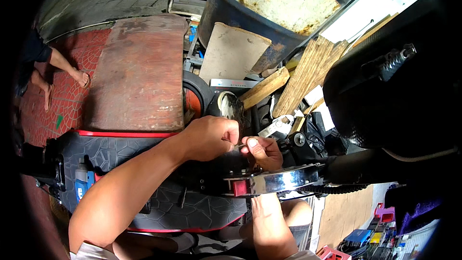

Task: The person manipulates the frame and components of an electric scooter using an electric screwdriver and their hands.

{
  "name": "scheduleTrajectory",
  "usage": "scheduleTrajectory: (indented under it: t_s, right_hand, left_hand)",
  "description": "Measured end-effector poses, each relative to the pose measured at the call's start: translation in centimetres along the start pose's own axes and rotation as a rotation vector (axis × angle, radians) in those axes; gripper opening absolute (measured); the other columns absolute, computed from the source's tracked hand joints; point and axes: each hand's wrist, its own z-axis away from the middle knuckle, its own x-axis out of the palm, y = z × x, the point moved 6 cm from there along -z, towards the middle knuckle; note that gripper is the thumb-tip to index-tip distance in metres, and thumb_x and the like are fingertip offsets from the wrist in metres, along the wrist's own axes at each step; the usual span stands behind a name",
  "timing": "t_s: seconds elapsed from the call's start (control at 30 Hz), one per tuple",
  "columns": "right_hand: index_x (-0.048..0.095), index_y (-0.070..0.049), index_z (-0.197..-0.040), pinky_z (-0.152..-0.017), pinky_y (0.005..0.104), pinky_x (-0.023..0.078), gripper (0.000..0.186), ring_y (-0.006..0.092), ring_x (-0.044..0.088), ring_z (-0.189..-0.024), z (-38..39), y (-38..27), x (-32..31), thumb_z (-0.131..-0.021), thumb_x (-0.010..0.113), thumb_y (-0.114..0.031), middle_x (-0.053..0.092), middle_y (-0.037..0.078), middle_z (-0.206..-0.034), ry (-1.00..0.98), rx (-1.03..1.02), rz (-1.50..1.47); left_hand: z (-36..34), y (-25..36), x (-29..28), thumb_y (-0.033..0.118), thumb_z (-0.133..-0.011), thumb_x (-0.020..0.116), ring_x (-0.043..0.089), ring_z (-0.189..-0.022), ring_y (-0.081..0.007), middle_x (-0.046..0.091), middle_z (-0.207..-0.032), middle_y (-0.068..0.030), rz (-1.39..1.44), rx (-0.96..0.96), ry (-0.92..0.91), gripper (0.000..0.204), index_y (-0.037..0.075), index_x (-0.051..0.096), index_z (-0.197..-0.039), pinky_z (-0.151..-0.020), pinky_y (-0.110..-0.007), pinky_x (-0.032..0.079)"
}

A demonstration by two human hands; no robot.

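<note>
My left hand [211,137] and my right hand [262,151] meet near the middle of the view, both closed in a pinch. Between their fingertips runs a thin, short strand [240,146], wire-like but too small to identify surely. Below them lies a black scooter deck [192,214] with a cracked-stone pattern and red edging. Beside my right wrist is a curved chrome piece [274,181] with a red reflector [239,188]. My right forearm passes beneath this chrome piece; my left forearm crosses over the deck.
A blue cordless tool [83,183] rests on the deck's left part. Beyond are a reddish board [139,77], a wheel [196,97], a rusty drum [269,5] and wood planks [308,74]. Another person's feet [81,78] are at far left. Tools and boxes [358,238] crowd the lower right.
</note>
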Motion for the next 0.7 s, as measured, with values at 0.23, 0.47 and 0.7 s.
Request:
scheduleTrajectory:
  t_s: [0.23,0.47,0.7]
  right_hand:
    - [0.071,-0.002,-0.1,-0.071,0.0228,0.055,0.014,0.0103,0.07,-0.075,-0.1,-0.4,0.7,-0.094,0.082,-0.008,0.079,0.013,-0.095,-0.123,-0.11,0.007]
    - [0.073,-0.002,-0.098,-0.067,0.0215,0.05,0.011,0.0091,0.069,-0.074,0.4,-0.6,1.2,-0.094,0.081,-0.007,0.077,0.009,-0.087,-0.033,-0.111,-0.019]
    - [0.075,-0.002,-0.097,-0.068,0.0208,0.048,0.009,0.0066,0.064,-0.074,-0.1,-0.2,0.9,-0.093,0.082,-0.007,0.076,0.006,-0.087,-0.092,-0.171,0.022]
  left_hand:
    - [-0.3,0.0,-0.3,0.01,-0.081,0.074,0.066,-0.081,-0.0215,0.064,-0.086,-0.0092,0.042,0.01,-0.018,0.009,0.004,0.071,-0.086,-0.073,-0.035,0.053]
    - [-0.2,0.1,-0.2,0.011,-0.081,0.072,0.066,-0.082,-0.023,0.065,-0.087,-0.0096,-0.003,0.069,0.031,0.008,0.004,0.071,-0.084,-0.075,-0.036,0.053]
    - [-0.2,0.9,0.0,0.014,-0.082,0.073,0.065,-0.078,-0.023,0.064,-0.083,-0.0086,-0.004,0.088,0.106,0.01,0.005,0.069,-0.083,-0.071,-0.036,0.051]
